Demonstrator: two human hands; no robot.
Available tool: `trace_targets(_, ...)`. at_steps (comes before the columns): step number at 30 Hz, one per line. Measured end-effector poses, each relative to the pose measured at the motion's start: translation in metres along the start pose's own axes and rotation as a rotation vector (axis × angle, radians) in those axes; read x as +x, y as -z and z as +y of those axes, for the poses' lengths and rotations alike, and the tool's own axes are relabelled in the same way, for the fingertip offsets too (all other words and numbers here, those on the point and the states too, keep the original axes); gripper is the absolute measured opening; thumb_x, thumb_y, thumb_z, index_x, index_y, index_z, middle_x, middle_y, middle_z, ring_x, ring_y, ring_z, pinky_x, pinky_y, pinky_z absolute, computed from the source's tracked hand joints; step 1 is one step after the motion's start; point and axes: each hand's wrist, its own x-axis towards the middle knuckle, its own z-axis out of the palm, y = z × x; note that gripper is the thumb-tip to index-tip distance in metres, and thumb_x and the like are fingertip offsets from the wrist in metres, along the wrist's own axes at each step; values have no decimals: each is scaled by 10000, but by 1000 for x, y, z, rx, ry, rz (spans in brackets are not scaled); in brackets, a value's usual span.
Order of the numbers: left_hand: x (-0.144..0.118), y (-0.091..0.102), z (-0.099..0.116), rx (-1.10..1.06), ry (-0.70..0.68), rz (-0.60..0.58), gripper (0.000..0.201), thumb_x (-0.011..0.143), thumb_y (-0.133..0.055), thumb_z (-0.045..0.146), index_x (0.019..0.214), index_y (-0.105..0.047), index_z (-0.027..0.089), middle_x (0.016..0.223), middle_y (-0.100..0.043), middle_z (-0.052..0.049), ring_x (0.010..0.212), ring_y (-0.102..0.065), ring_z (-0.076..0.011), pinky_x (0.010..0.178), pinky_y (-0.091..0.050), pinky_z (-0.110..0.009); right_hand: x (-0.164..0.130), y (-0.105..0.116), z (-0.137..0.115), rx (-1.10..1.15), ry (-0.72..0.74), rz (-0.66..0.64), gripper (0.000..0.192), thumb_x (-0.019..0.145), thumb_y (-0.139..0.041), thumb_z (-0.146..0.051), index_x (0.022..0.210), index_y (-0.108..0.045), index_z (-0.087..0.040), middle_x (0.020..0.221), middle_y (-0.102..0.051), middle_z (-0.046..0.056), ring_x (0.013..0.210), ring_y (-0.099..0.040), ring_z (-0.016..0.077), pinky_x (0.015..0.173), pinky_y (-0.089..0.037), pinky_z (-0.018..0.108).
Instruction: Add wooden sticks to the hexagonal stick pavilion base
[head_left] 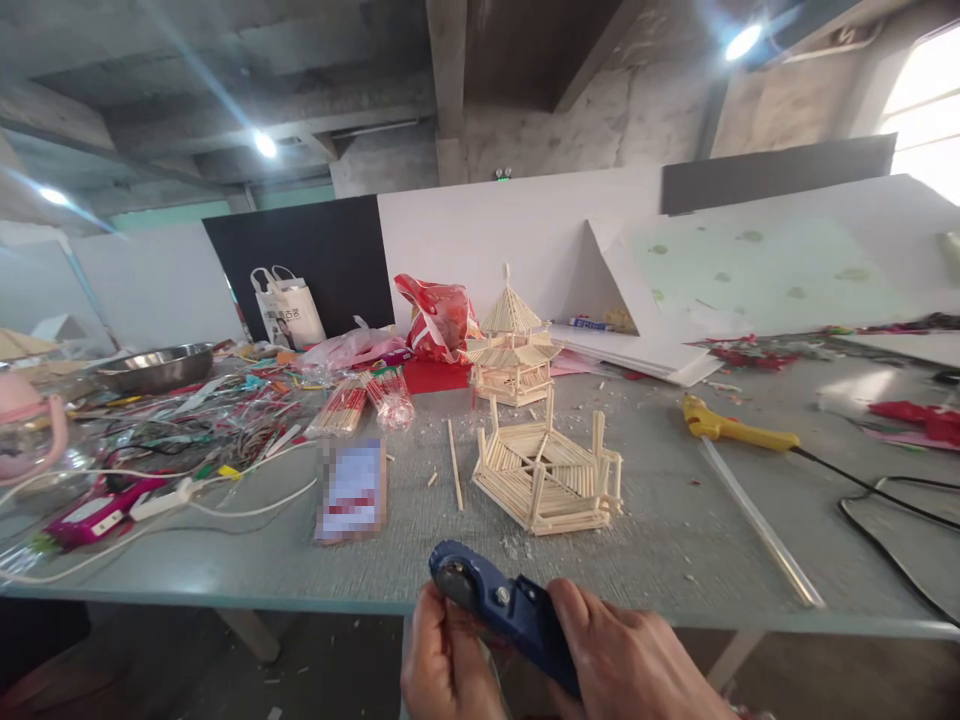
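My right hand (637, 660) grips the handle of a dark blue cutter tool (499, 605) at the table's near edge. My left hand (442, 665) pinches something small and thin under the tool's round head; what it is I cannot tell. Just beyond on the table sits a hexagonal base of wooden sticks (544, 475) with upright posts. Behind it stands a finished stick pavilion (514, 345) with a pointed roof. A single loose stick (454, 478) lies left of the base.
A yellow glue gun (731, 428) with a clear glue rod and black cable lies to the right. Packs of sticks (364, 400), a blurred card (352, 490), tangled wires, a metal bowl (157, 365), bags and white boards crowd the left and back of the grey table (675, 520).
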Motion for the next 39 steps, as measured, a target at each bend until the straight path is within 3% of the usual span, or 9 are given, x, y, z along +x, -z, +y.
trace_targets(9,9,3,14,191,0,-56,403,781,-426,555,722,-604,199,471,-599,11,479,-580,-173,482,-426,-243,12,-15,7,-70,46,63,154,631,-476,-89,763,-457,-166,621,-614,31,464,-579,140,406,-346,210)
trace_targets(18,15,7,20,97,18,-200,352,821,-397,510,694,-510,202,418,-510,52,392,-465,-114,441,-372,-210,17,4,-3,24,9,-15,186,630,-469,-131,814,-459,-162,748,-625,53,595,-602,161,510,-438,235)
trace_targets(22,22,12,20,121,-77,-279,377,828,-403,496,615,-498,199,430,-482,46,401,-439,-101,446,-350,-206,17,6,0,3,2,2,188,628,-483,-128,811,-464,-163,769,-617,66,631,-601,169,530,-446,239)
trace_targets(29,35,20,12,159,-273,-403,337,848,-401,446,678,-552,196,454,-477,49,413,-435,-101,480,-340,-215,14,12,5,-58,33,61,179,642,-478,-104,809,-462,-165,737,-605,57,608,-591,162,522,-437,241)
trace_targets(33,36,19,5,171,-321,-366,322,852,-407,422,666,-549,200,453,-500,46,405,-449,-100,490,-360,-213,14,8,6,-77,71,80,175,620,-466,-102,778,-442,-173,675,-593,41,544,-579,158,486,-427,244)
trace_targets(39,32,13,-5,214,-370,-172,265,844,-435,402,793,-579,186,526,-549,24,408,-468,-101,457,-386,-203,15,6,-1,-69,37,127,225,596,-474,-114,803,-415,-181,718,-599,46,585,-586,161,492,-425,235)
